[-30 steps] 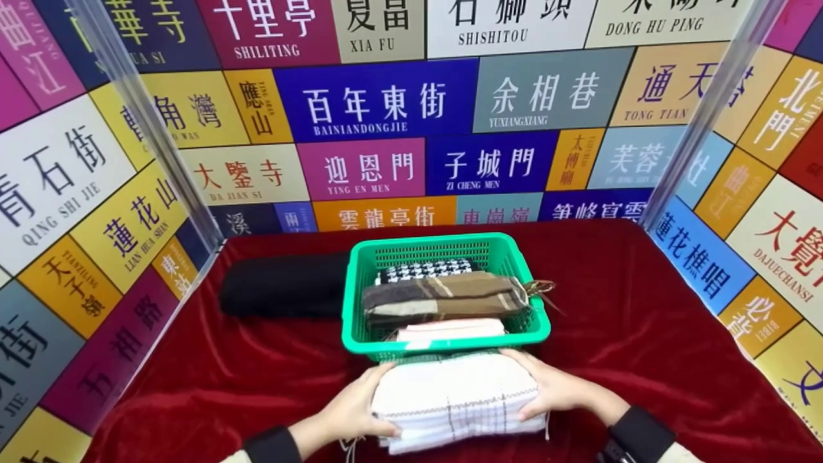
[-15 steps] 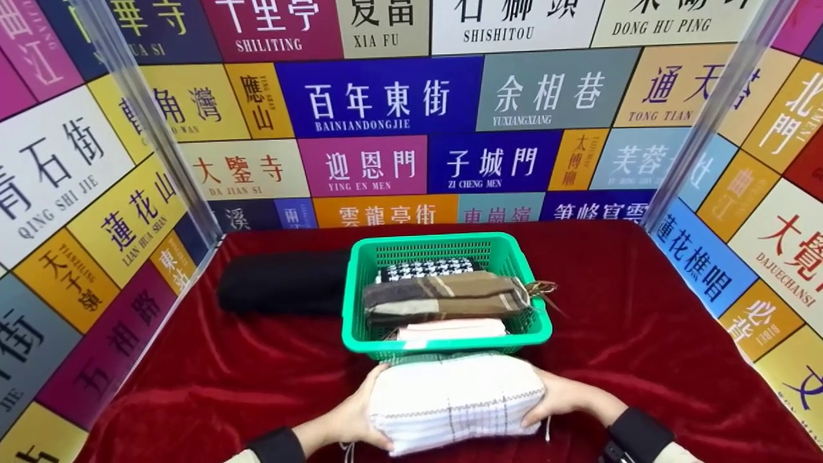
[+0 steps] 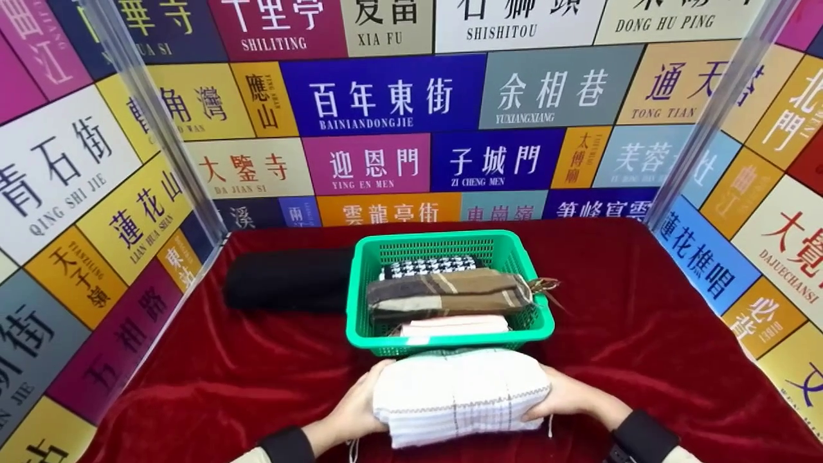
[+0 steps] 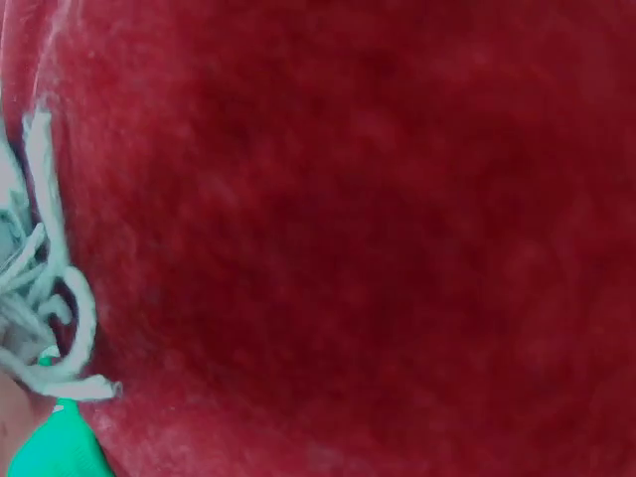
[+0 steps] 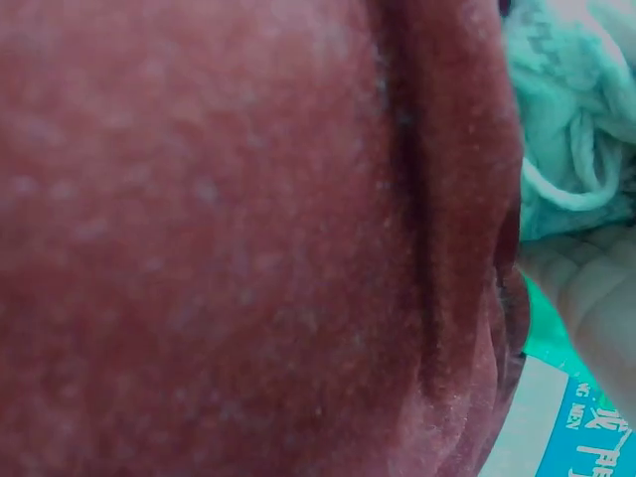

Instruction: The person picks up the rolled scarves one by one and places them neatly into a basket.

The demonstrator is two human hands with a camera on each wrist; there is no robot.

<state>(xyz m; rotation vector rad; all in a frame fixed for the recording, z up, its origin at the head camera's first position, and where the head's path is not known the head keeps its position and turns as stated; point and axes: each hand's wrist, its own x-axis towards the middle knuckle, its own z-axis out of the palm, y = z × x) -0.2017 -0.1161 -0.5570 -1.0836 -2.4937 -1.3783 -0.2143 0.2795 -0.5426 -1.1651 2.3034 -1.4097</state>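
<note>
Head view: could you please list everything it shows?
tablecloth: one, red, underneath
basket: one, green, centre
folded cloth: one, white, before basket
houndstooth cloth: one, black-white, basket's rear
plaid cloth: one, brown, basket's middle
pale cloth: one, pinkish, basket's front
bundle: one, black, left of basket
sign walls: three, multicoloured, around
posts: two, silvery, corners
left hand: one, bare, folded cloth's left end
right hand: one, bare, folded cloth's right end
wristbands: two, black, wrists

Multicoloured walls, lettered in Chinese characters and romanised names, flank and back a dark red, velvety surface. Translucent strips line the rear corners.
</note>
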